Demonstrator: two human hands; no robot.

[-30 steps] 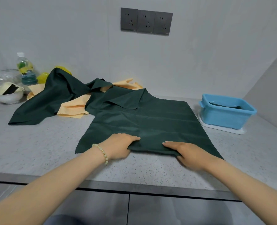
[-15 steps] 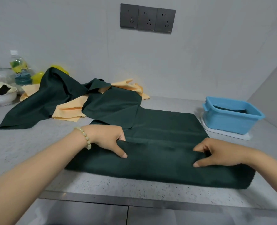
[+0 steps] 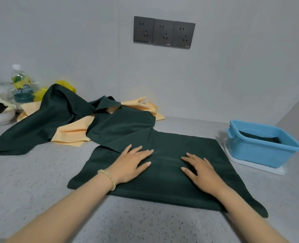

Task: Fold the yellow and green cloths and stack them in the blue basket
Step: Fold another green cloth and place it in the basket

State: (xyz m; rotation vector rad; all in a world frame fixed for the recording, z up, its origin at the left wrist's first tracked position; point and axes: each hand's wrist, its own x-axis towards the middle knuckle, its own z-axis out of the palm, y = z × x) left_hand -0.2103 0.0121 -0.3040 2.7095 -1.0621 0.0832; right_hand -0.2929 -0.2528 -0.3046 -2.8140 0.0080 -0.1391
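Both hands, left hand [image 3: 131, 165] and right hand [image 3: 200, 170], flat, fingers spread, on the folded green cloth [image 3: 164, 172].

Grey counter [image 3: 31, 181] bears folded green cloth [image 3: 166, 186], yellow cloths [image 3: 71, 132], bowl [image 3: 1, 116], bottle [image 3: 21, 85], white tray [image 3: 260, 168] (under blue basket [image 3: 260, 151]).

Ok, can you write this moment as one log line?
step: pressing green cloth | left hand: flat on cloth | right hand: flat on cloth | blue basket: dark cloth inside
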